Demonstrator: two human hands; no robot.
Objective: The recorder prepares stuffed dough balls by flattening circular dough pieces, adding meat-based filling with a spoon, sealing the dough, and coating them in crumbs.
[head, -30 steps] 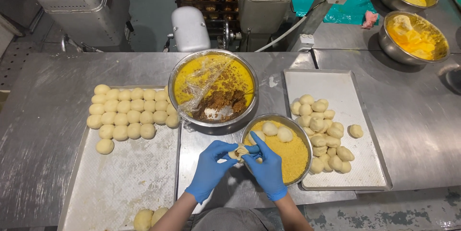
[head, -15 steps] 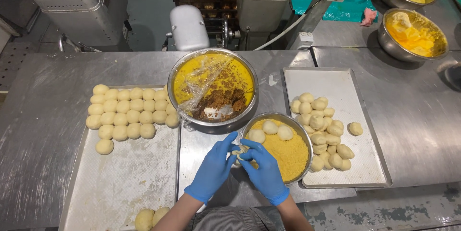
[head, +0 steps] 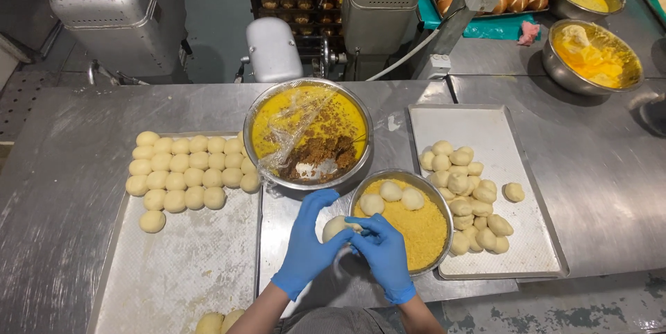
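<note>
Both hands wore blue gloves and met over the steel table (head: 62, 188), at the 9 o'clock rim of the crumb bowl (head: 424, 231). Left hand (head: 310, 240) was cupped around a pale dough ball (head: 335, 227), fingers curled under and behind it. Right hand (head: 383, 251) was closed on the same ball from 3 o'clock, fingertips (head: 356, 227) pinched at its top. Three more balls sat on the yellow crumbs at the bowl's 12 o'clock. At 12 o'clock from the hands stood a larger filling bowl (head: 309, 133) (yellow coating, brown filling, loose plastic film). Left tray (head: 173, 264) held rows of smooth balls; right tray (head: 499, 133) held a loose heap of shaped pieces.
</note>
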